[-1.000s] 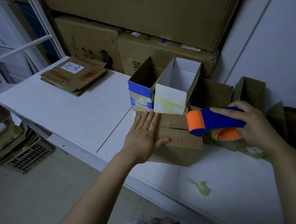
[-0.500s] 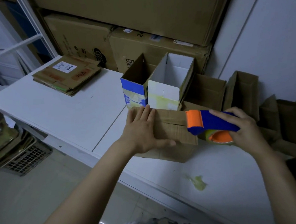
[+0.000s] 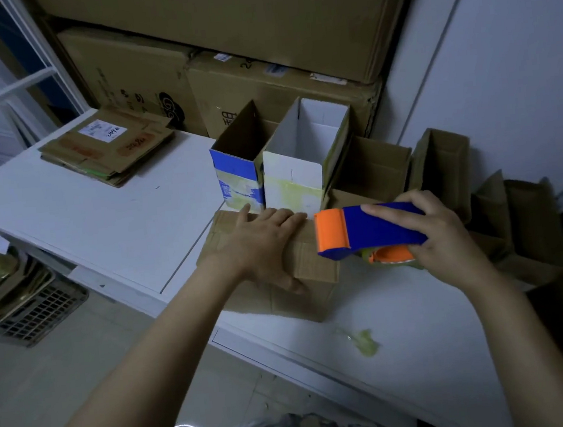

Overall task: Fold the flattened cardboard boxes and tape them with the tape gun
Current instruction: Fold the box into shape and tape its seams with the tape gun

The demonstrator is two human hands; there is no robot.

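Observation:
A small brown cardboard box (image 3: 313,268) stands on the white table (image 3: 109,223) near its front edge, its top flaps folded down. My left hand (image 3: 262,246) lies flat on those flaps, thumb hanging over the near side. My right hand (image 3: 443,232) grips a blue and orange tape gun (image 3: 364,231) with a tape roll underneath. The gun's orange nose hovers over the box's right end. A stack of flattened cardboard boxes (image 3: 105,147) lies at the table's far left.
Behind the brown box stand a blue-fronted open box (image 3: 234,162) and a white open box (image 3: 305,152), with more open brown boxes (image 3: 440,160) to the right. Large cartons (image 3: 261,88) line the wall. A scrap of tape (image 3: 364,341) lies near the table's front edge.
My left hand has slid a little to the right along the flaps. The tape gun has come closer over the box's right end.

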